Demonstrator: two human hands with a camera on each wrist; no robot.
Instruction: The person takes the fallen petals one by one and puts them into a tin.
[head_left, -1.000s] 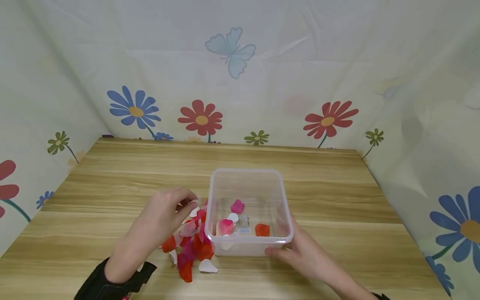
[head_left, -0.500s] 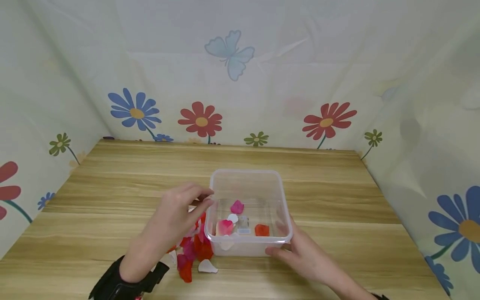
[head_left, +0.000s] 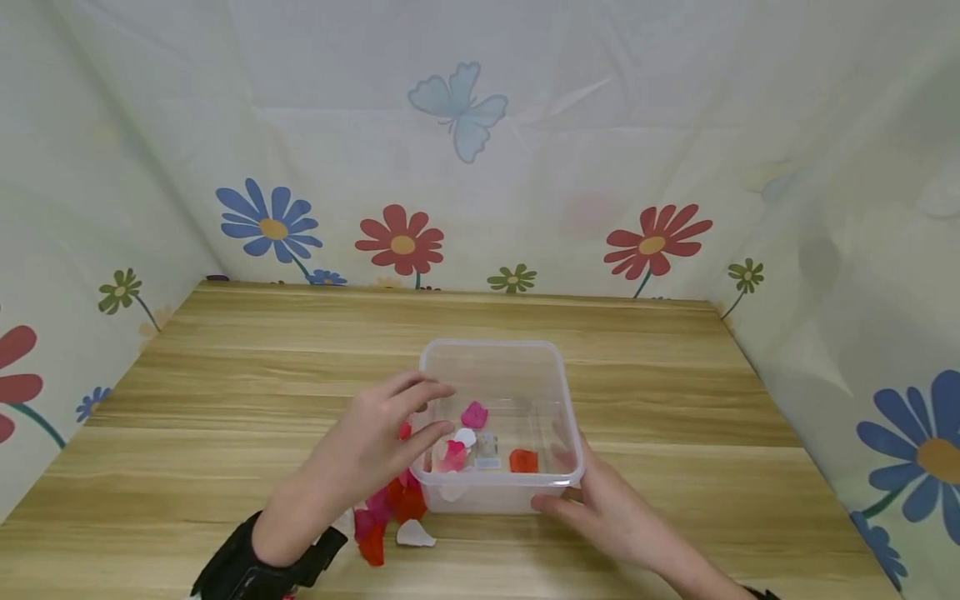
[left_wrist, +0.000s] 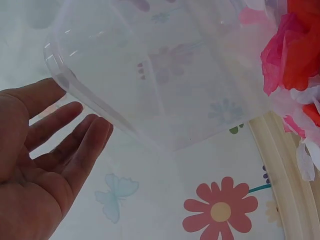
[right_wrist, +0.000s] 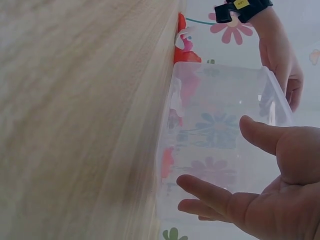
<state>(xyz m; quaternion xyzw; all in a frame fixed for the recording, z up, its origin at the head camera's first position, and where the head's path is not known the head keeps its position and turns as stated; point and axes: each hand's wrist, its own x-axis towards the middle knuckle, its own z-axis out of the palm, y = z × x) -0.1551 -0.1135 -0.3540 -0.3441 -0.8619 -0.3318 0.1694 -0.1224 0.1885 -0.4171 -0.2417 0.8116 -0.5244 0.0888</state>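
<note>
- We find the clear container upright on the surface, its open top facing up.
- Inside we count a magenta petal toward the back, a white petal nearer the middle, a pink petal near the left wall and an orange-red petal on the right.
- Also at its floor: a small grey and pale patch; we cannot tell whether it is a label.
- Left hand: fingertips over the container's left rim, above the inside. We record its grip as spread, thumb and fingers apart; the left wrist view agrees.
- Right hand: at the near right corner, thumb against the near wall, other fingers along the right side. We read this grip as spread too, fingers fairly straight in the right wrist view.
- Just left of the container we see the petal pile, red, magenta, pink and white, partly hidden by the left forearm; one loose white petal lies at its near edge.
- The left wrist wears a black band.
- Farther out, we note the white backdrop, printed with a pale blue butterfly and blue, red and green flowers.
</note>
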